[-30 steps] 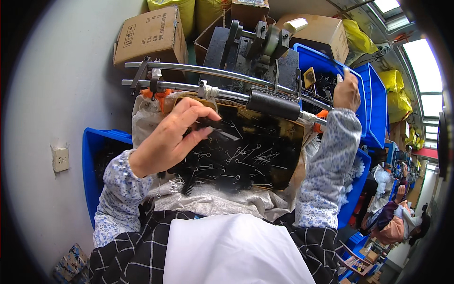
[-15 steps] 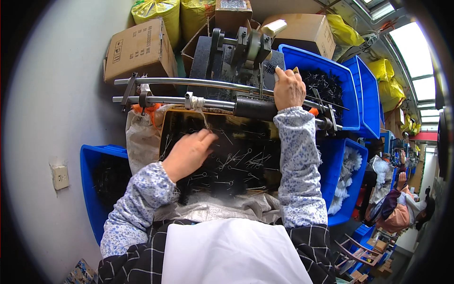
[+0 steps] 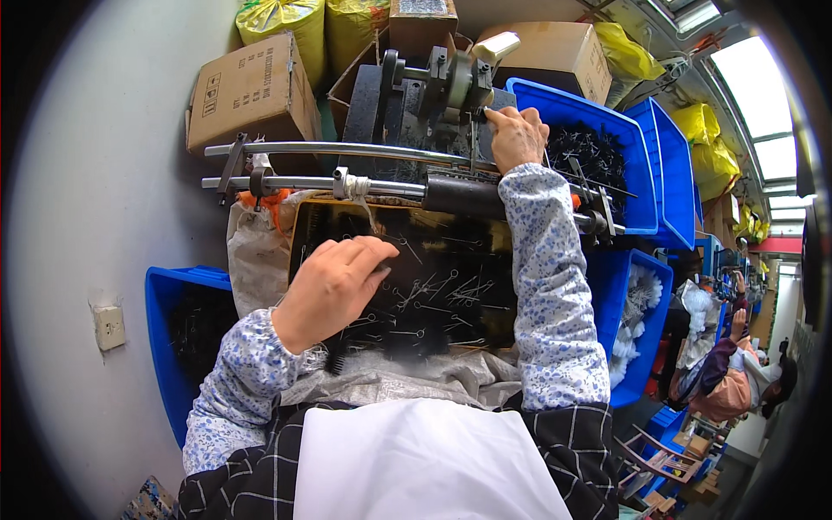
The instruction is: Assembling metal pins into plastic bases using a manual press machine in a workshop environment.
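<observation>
My left hand hovers over a black tray strewn with thin metal wire pieces. Its fingers are curled down toward the wires, and its grip is hidden from me. A black bristly brush piece lies just under its wrist. My right hand reaches forward over two metal rods to a black machine. Its fingertips rest against a small part beside the machine's round wheel. Whether it holds anything is hidden.
Blue bins with black bristly pieces and white fluffy pieces stand at the right, and another blue bin at the left. Cardboard boxes and yellow sacks are stacked behind. Another person sits at the lower right.
My right hand has moved left from the blue bin to the machine. My left hand has drawn back toward me over the tray.
</observation>
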### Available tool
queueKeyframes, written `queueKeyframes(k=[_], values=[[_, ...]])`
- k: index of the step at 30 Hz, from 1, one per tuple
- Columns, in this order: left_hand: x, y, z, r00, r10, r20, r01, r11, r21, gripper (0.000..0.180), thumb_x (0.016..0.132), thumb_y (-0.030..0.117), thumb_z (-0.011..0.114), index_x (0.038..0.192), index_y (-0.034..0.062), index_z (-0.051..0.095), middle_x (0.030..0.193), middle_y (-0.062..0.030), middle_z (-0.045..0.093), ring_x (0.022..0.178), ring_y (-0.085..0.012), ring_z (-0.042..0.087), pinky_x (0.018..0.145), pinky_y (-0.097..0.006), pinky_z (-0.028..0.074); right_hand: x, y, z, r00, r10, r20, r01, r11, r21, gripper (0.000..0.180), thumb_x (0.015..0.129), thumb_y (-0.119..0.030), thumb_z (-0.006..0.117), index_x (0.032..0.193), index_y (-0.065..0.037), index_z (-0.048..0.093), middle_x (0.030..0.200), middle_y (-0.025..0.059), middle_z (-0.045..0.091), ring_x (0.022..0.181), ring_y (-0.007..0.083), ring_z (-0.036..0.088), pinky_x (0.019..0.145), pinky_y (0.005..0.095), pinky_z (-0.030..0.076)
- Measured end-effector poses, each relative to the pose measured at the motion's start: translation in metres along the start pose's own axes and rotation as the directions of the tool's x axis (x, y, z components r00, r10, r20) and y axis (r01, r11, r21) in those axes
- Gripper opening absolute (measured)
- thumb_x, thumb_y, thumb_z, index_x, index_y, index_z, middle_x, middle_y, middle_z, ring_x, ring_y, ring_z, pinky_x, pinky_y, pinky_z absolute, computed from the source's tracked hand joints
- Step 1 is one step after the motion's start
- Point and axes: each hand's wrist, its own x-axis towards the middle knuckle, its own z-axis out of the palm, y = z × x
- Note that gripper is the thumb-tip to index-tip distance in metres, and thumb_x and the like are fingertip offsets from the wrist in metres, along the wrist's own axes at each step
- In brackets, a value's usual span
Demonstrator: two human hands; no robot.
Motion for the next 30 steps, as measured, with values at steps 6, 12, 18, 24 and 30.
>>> queueKeyframes(k=[6,12,18,24,30], values=[[-0.001,0.001,-0.025,0.988,-0.114,-0.099,0.091,0.973,-0.21,0.022,0.082,0.002,0.057,0.104,0.0027,0.053,0.104,-0.0117,0.054,0.089,-0.0235,0.056,0.075,-0.031,0.046,-0.016,0.008,-0.006,0.992,0.119,-0.036,-0.121,0.991,-0.057,0.038,0.08,-0.026,0.057,0.116,-0.013,0.055,0.117,0.0053,0.049,0.105,0.024,0.044,0.085,0.0398,0.032],[-0.009,-0.008,-0.031,0.975,-0.168,-0.145,0.133,0.965,-0.224,0.022,0.081,0.004,0.059,0.103,0.0033,0.055,0.101,-0.0087,0.048,0.083,-0.0176,0.05,0.074,-0.025,0.043,-0.023,0.009,0.003,0.986,0.143,-0.083,-0.133,0.983,0.123,0.037,0.079,-0.023,0.058,0.111,-0.005,0.056,0.099,0.0111,0.061,0.096,0.0261,0.054,0.079,0.0409,0.041],[-0.006,-0.002,-0.032,0.981,-0.165,-0.106,0.137,0.963,-0.23,0.022,0.081,0.004,0.058,0.103,0.0042,0.056,0.096,-0.0079,0.044,0.084,-0.018,0.049,0.074,-0.026,0.043,-0.014,-0.041,0.005,0.989,0.119,-0.086,-0.106,0.983,0.149,0.024,0.078,-0.018,0.057,0.098,-0.004,0.058,0.094,0.0091,0.061,0.093,0.0252,0.058,0.076,0.0403,0.041],[-0.009,0.0,-0.032,0.971,-0.209,-0.119,0.174,0.952,-0.251,0.022,0.084,0.002,0.054,0.106,0.0036,0.055,0.095,-0.0091,0.044,0.088,-0.0208,0.048,0.078,-0.027,0.042,-0.018,-0.042,0.002,0.989,0.091,-0.119,-0.087,0.995,0.039,0.028,0.081,-0.026,0.058,0.103,-0.008,0.058,0.096,0.0054,0.062,0.094,0.0214,0.057,0.08,0.0393,0.038],[-0.01,-0.01,-0.031,0.978,-0.16,-0.133,0.121,0.958,-0.261,0.019,0.089,-0.001,0.044,0.106,-0.001,0.051,0.101,-0.0086,0.041,0.087,-0.0122,0.052,0.081,-0.026,0.049,-0.021,0.006,-0.001,0.991,0.129,-0.017,-0.128,0.991,0.05,0.037,0.08,-0.026,0.059,0.112,-0.008,0.056,0.103,0.0075,0.061,0.099,0.0239,0.056,0.082,0.041,0.04]])
